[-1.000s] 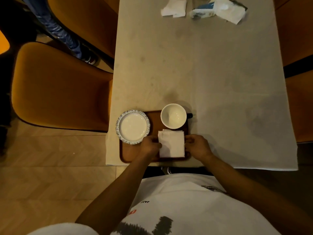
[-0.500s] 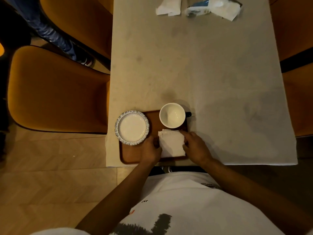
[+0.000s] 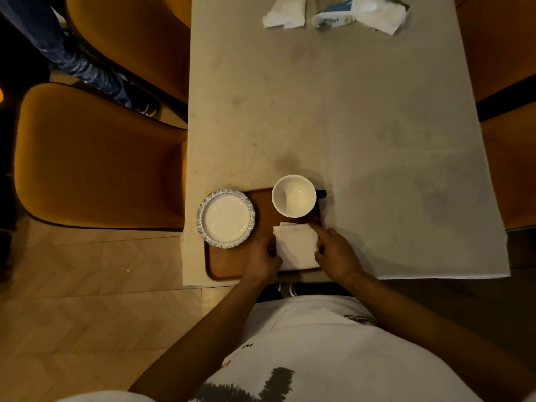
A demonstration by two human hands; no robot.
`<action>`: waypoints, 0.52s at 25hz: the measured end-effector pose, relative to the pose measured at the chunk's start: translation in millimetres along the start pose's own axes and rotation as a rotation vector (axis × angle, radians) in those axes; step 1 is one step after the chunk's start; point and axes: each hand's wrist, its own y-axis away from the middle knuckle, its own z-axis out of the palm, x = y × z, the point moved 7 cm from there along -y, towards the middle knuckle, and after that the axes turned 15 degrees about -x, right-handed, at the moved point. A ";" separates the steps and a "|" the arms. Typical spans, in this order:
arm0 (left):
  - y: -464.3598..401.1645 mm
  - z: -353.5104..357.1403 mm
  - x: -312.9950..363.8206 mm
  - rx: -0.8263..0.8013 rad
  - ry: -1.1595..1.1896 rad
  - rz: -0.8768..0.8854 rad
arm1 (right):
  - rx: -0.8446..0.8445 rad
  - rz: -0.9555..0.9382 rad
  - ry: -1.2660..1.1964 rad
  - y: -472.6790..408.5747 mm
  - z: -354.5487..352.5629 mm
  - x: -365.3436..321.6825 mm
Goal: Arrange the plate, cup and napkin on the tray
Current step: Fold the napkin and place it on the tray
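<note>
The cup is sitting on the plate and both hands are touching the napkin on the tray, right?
Not quite. The head view shows the cup beside the plate, not on it; both sit on the tray. The rest holds: the left hand and right hand touch the napkin on the tray.

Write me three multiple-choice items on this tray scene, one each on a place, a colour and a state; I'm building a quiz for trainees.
1. Where is the napkin?
A. On the tray, just nearer than the cup
B. On the plate
C. At the table's far end

2. What colour is the cup inside?
A. Blue
B. White
C. Orange

3. What are the hands doing?
A. Lifting the cup
B. Resting in the lap
C. Touching the napkin's two sides

Answers:
1 A, the napkin lies on the tray between cup and person.
2 B, the cup's inside shows white.
3 C, the left hand and right hand flank the napkin.
</note>
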 end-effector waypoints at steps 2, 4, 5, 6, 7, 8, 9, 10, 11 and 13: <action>-0.2 1.7 -1.1 -0.008 -0.002 -0.005 | 0.011 -0.010 0.000 1.3 -0.1 0.0; -1.6 2.0 -2.9 -0.006 -0.014 -0.005 | 0.013 -0.012 0.000 0.9 0.4 0.9; -1.8 1.5 -3.6 -0.003 -0.019 -0.003 | 0.012 -0.012 -0.002 0.4 0.7 1.3; -2.3 1.5 -4.2 0.003 -0.021 0.006 | 0.011 -0.011 -0.005 0.2 0.9 1.6; -1.5 0.7 -3.2 0.012 -0.019 0.011 | 0.009 -0.009 -0.005 0.1 1.1 1.7; 0.2 -0.1 -2.3 0.021 -0.013 0.011 | 0.011 -0.006 0.000 0.2 1.3 1.3; 2.5 -0.2 -1.7 0.033 0.000 0.012 | 0.024 -0.005 0.007 0.6 0.6 0.5; 5.1 0.1 -1.6 0.042 0.016 0.015 | 0.054 -0.009 0.011 1.8 -1.0 -1.2; 8.5 0.4 -0.8 0.046 0.028 0.013 | 0.095 -0.023 0.010 2.9 -3.0 -5.1; 15.7 -2.6 0.7 0.069 0.041 0.011 | 0.152 -0.078 -0.026 2.9 -4.6 -17.7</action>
